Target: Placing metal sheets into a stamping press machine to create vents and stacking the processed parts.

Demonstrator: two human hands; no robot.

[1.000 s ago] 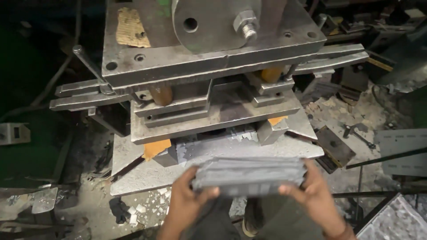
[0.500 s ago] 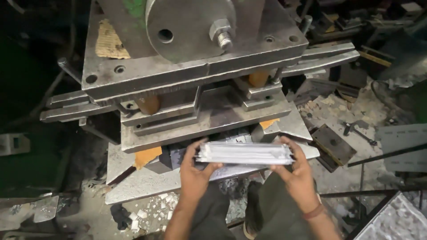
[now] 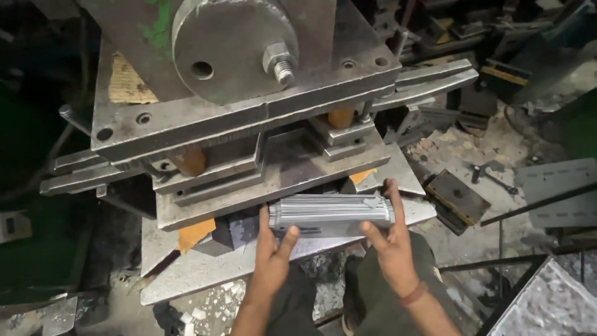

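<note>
now both hands, left hand (image 3: 272, 252) and right hand (image 3: 388, 233), clasp the metal strip stack (image 3: 331, 210) by its ends, just below the press die block (image 3: 273, 177).

I see the stack of metal strips (image 3: 331, 211) as bright, smooth steel with a dull shine along the edges. The press (image 3: 242, 118) is grey steel, scuffed and matt, with green paint flecks. Its bed plate (image 3: 205, 270) looks scratched and dusty. The floor (image 3: 460, 149) is rough, gritty with metal scraps.
</note>
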